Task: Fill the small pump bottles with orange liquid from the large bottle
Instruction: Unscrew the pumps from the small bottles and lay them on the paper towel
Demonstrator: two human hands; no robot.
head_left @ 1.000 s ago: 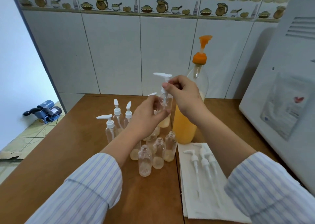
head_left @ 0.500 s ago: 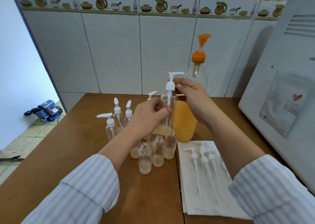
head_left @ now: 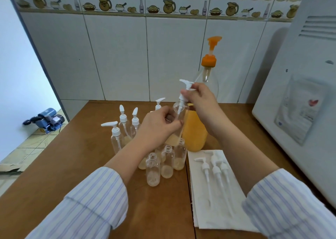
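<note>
the pump (head_left: 185, 88) had risen, right hand (head_left: 201, 102) pinching it, left hand (head_left: 156, 127) gripping the tilted small bottle (head_left: 177, 122), whose liquid might spill onto the desk (head_left: 72, 156).

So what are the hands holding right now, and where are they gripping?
The left hand grips a small clear bottle around its body. The right hand pinches the white pump at its collar, the tube reaching into the bottle.

four capped small bottles (head_left: 116, 138), three loose pumps (head_left: 214, 167), one large bottle (head_left: 196, 129)
</note>
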